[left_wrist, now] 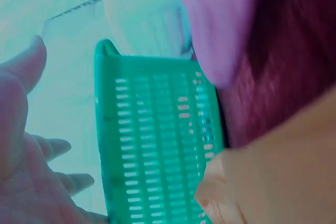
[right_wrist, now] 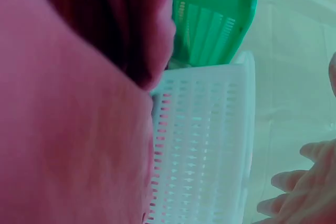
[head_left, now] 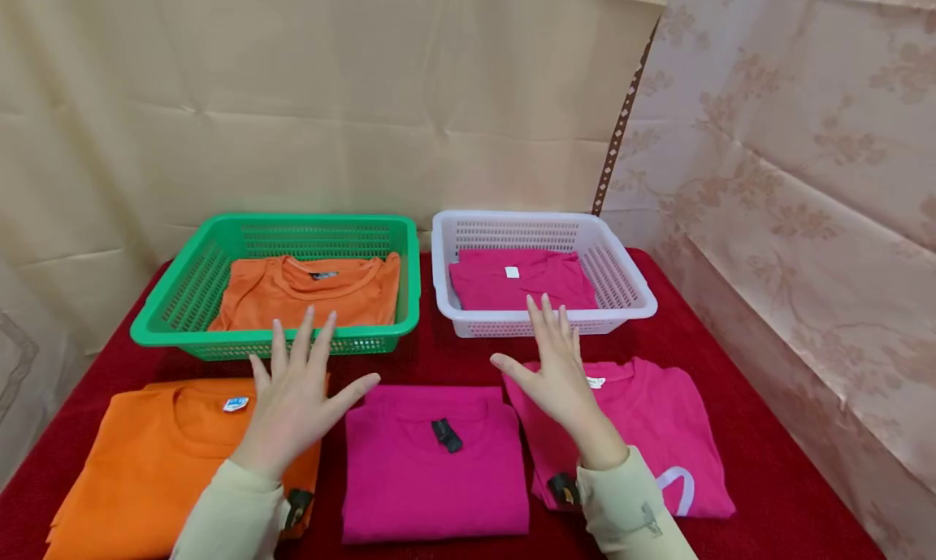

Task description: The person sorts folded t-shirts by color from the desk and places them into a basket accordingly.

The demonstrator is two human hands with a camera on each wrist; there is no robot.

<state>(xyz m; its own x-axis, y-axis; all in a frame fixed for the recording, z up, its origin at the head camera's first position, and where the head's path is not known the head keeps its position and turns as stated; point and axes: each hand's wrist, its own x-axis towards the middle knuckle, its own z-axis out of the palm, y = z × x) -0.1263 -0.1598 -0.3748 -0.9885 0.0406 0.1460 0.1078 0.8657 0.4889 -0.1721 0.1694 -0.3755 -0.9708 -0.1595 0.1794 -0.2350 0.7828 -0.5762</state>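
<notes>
My left hand (head_left: 296,405), its fingers spread and straight, is held over the right side of an orange folded T-shirt (head_left: 146,462). My right hand (head_left: 559,377), also spread, is over the left part of a pink folded T-shirt (head_left: 658,422) with a white print. Neither hand holds anything. Between them lies a magenta folded T-shirt (head_left: 435,495) with a black neck label. Behind the left hand stands a green basket (head_left: 139,324) with an orange T-shirt (head_left: 314,296) inside. A white basket (head_left: 442,292) behind the right hand contains a dark pink T-shirt (head_left: 519,280).
Everything stands on a red cloth-covered table (head_left: 768,462). A beige curtain (head_left: 329,97) hangs right behind the baskets. Patterned fabric (head_left: 804,178) closes off the right side.
</notes>
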